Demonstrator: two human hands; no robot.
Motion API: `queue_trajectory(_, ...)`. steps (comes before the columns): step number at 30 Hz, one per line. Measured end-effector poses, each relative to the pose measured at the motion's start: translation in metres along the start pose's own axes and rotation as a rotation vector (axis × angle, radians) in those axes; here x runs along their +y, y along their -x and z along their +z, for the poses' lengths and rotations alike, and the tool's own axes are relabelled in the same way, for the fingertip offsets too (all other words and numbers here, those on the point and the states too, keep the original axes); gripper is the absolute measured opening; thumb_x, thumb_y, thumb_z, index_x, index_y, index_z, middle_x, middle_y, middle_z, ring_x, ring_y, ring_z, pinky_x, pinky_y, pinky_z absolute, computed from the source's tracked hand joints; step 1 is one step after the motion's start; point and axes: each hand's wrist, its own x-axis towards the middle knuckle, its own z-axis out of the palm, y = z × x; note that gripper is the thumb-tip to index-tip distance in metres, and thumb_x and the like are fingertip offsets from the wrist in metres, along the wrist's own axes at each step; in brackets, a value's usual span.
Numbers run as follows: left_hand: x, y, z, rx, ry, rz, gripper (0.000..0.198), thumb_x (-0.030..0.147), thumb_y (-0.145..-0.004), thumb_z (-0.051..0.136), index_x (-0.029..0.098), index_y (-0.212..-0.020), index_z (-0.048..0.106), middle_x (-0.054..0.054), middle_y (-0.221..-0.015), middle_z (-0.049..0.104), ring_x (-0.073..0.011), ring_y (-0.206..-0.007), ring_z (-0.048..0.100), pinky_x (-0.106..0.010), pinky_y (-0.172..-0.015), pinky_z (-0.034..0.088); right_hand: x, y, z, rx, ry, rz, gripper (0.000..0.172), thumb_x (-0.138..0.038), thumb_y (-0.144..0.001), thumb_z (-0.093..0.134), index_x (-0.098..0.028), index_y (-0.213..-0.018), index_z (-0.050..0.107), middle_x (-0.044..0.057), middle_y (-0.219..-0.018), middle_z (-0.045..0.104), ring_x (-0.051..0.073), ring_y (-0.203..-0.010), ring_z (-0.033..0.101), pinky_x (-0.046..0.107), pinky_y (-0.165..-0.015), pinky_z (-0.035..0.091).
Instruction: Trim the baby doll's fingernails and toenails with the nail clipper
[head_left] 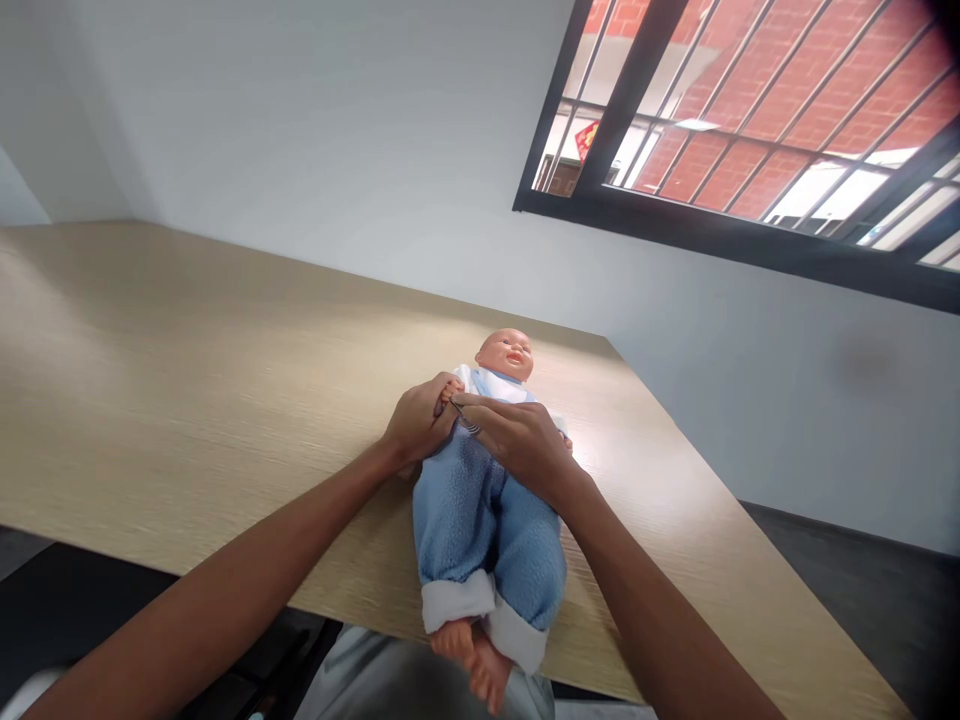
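Observation:
A baby doll [491, 500] in blue fleece clothes with white cuffs lies on its back on the table, its head away from me and its bare feet over the near edge. My left hand [421, 420] is closed around the doll's small hand [451, 389]. Pinched in my right hand [521, 440] is a small silver metal tool [466, 418], shaped like a nail clipper and partly hidden by my fingers. Its tip is at the doll's fingers. My right hand is above the doll's belly. The doll's other hand [568, 444] shows beyond my right wrist.
The light wooden table [225, 380] extends far to the left, and its right edge slants down beside the doll. A grey-white wall [337, 130] stands behind it, with a dark-framed barred window [750, 120] at upper right. My lap [405, 680] is below the near edge.

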Motion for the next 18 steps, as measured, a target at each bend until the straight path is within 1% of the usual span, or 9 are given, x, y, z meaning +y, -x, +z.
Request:
queue_trajectory(2, 0.0003, -0.0004, -0.0002, -0.004, -0.010, -0.004, 0.027, 0.035, -0.099, 0.059, 0.014, -0.115, 0.062, -0.007, -0.107, 0.067, -0.0172, -0.090, 0.067, -0.037, -0.081, 0.059, 0.0007, -0.0001, 0.0013, 0.013, -0.030, 0.023, 0.024, -0.011, -0.095, 0.050, -0.028, -0.102, 0.065, 0.000, -0.121, 0.075, 0.020, -0.089, 0.075, 0.030, -0.064, 0.052)
queue_trajectory(4, 0.0005, -0.0007, -0.0006, -0.010, -0.021, -0.007, 0.027, 0.035, -0.099, 0.059, 0.014, -0.116, 0.062, -0.007, -0.108, 0.067, -0.0175, -0.091, 0.067, -0.037, -0.082, 0.059, 0.0014, -0.0002, 0.0031, 0.042, -0.071, 0.069, 0.022, -0.014, -0.095, 0.053, -0.028, -0.107, 0.064, 0.001, -0.117, 0.076, 0.019, -0.086, 0.075, 0.030, -0.067, 0.054)
queue_trajectory(7, 0.0004, -0.0010, -0.0013, -0.017, -0.041, -0.013, 0.028, 0.035, -0.099, 0.059, 0.014, -0.117, 0.062, -0.008, -0.110, 0.067, -0.0178, -0.092, 0.067, -0.037, -0.082, 0.059, 0.0016, -0.0003, 0.0058, 0.111, -0.140, 0.165, 0.028, -0.019, -0.093, 0.059, -0.025, -0.119, 0.057, 0.004, -0.112, 0.076, 0.016, -0.073, 0.074, 0.029, -0.067, 0.057)
queue_trajectory(9, 0.0001, -0.0011, -0.0014, -0.022, -0.054, -0.016, 0.028, 0.035, -0.099, 0.059, 0.014, -0.118, 0.062, -0.008, -0.111, 0.067, -0.0181, -0.093, 0.067, -0.038, -0.083, 0.059, 0.0012, -0.0006, 0.0066, 0.136, -0.178, 0.206, 0.031, -0.020, -0.091, 0.063, -0.024, -0.120, 0.054, 0.004, -0.107, 0.077, 0.014, -0.067, 0.073, 0.027, -0.067, 0.057)
queue_trajectory(12, -0.0004, -0.0011, -0.0011, -0.031, -0.068, -0.019, 0.028, 0.035, -0.099, 0.060, 0.014, -0.119, 0.062, -0.008, -0.112, 0.066, -0.0183, -0.094, 0.067, -0.038, -0.083, 0.059, 0.0005, -0.0010, 0.0060, 0.116, -0.209, 0.208, 0.029, -0.019, -0.087, 0.066, -0.024, -0.115, 0.057, 0.002, -0.100, 0.077, 0.014, -0.068, 0.073, 0.027, -0.069, 0.058)
queue_trajectory(16, -0.0005, -0.0012, -0.0009, -0.034, -0.073, -0.019, 0.028, 0.035, -0.098, 0.060, 0.014, -0.117, 0.062, -0.007, -0.109, 0.067, -0.0178, -0.091, 0.067, -0.037, -0.082, 0.059, 0.0010, -0.0013, 0.0037, 0.062, -0.200, 0.164, 0.032, -0.014, -0.088, 0.063, -0.025, -0.117, 0.059, 0.003, -0.108, 0.075, 0.016, -0.076, 0.073, 0.028, -0.072, 0.057)
queue_trajectory(18, -0.0001, -0.0013, -0.0011, -0.032, -0.068, -0.012, 0.028, 0.035, -0.098, 0.060, 0.014, -0.116, 0.062, -0.007, -0.107, 0.067, -0.0174, -0.090, 0.067, -0.037, -0.081, 0.059, 0.0014, -0.0013, 0.0031, 0.038, -0.178, 0.129, 0.033, -0.012, -0.088, 0.061, -0.025, -0.118, 0.060, 0.002, -0.103, 0.076, 0.016, -0.075, 0.073, 0.028, -0.070, 0.056)
